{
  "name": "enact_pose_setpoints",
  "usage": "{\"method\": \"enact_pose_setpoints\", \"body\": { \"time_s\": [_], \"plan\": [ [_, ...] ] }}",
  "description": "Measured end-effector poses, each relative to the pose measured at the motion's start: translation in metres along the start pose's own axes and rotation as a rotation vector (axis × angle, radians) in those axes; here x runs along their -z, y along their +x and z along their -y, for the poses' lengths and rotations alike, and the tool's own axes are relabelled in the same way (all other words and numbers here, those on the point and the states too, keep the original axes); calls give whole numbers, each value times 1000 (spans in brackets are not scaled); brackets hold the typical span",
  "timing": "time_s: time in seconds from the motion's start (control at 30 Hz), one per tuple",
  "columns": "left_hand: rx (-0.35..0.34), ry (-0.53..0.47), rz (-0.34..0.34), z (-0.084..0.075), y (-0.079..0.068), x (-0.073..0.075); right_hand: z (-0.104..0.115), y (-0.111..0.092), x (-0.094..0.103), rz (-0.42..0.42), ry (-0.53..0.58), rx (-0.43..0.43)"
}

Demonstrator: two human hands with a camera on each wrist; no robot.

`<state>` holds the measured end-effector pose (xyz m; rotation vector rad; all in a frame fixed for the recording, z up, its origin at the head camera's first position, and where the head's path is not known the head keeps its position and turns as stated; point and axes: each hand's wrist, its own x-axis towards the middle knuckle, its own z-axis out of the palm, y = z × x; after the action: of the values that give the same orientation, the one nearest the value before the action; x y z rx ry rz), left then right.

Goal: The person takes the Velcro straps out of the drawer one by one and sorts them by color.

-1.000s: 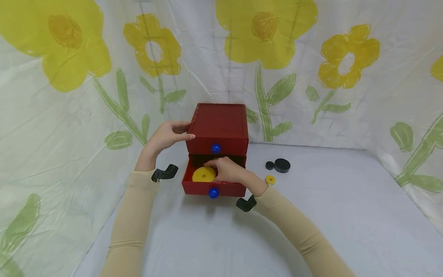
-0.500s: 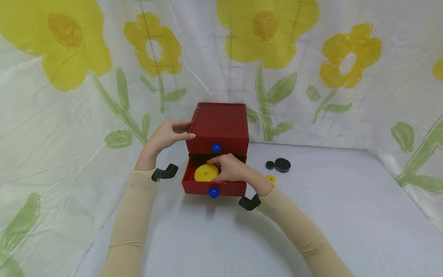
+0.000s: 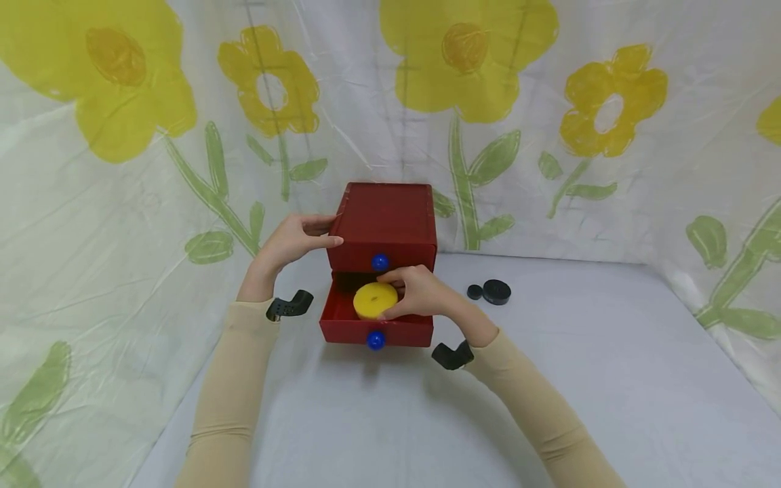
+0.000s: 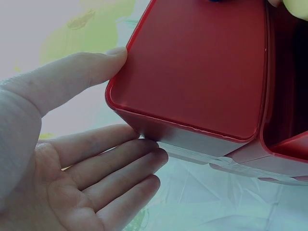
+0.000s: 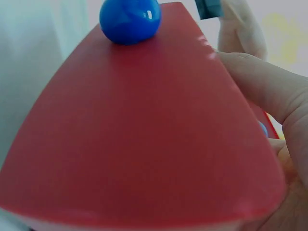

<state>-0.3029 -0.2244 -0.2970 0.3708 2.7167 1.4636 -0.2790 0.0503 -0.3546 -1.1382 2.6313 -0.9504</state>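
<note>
A red two-drawer box [image 3: 386, 211] stands at the back, its upper drawer in and its lower drawer [image 3: 348, 332] pulled out. My right hand [image 3: 421, 291] pinches a thick yellow disc [image 3: 371, 301] with a small centre mark, tilted over the lower drawer. Thumb and fingers lie along the disc's right side. At the box's left front corner is my left hand [image 3: 289, 240]; in the left wrist view its thumb touches the front edge and its straight fingers [image 4: 115, 159] reach the side. The right wrist view is mostly filled by the drawer front [image 5: 144, 134], which hides the disc.
Blue knobs [image 3: 376, 340] stick out from both drawer fronts. On the white table right of the box lie a small black disc [image 3: 474, 292] and a larger black disc [image 3: 497, 292]. A white sheet with painted yellow flowers [image 3: 466, 47] hangs behind.
My right hand has moved right and slightly up with the yellow disc, which now sits higher in the drawer. The forearm now covers a small yellow ring. My left hand has stayed in place.
</note>
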Motion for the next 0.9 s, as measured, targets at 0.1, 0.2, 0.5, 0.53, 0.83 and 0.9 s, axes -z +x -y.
{"method": "enact_pose_setpoints", "body": {
  "time_s": [0.1, 0.2, 0.5, 0.53, 0.83, 0.9],
  "plan": [
    [1, -15, 5, -1, 0, 0, -1, -3, 4, -7, 8, 1],
    [3, -26, 15, -6, -3, -1, -2, -6, 7, -15, 15, 4],
    [-1, -16, 29, -30, -19, 0, -4, -12, 15, -18, 53, -1],
    [-1, -18, 28, -30, -19, 0, -5, -13, 15, -19, 57, -6],
    [-2, -18, 31, -30, -18, -1, -7, -21, 22, -32, 75, -14],
    [-7, -13, 25, -20, -12, -1, -8, -23, 24, -38, 77, -12]
  ]
}}
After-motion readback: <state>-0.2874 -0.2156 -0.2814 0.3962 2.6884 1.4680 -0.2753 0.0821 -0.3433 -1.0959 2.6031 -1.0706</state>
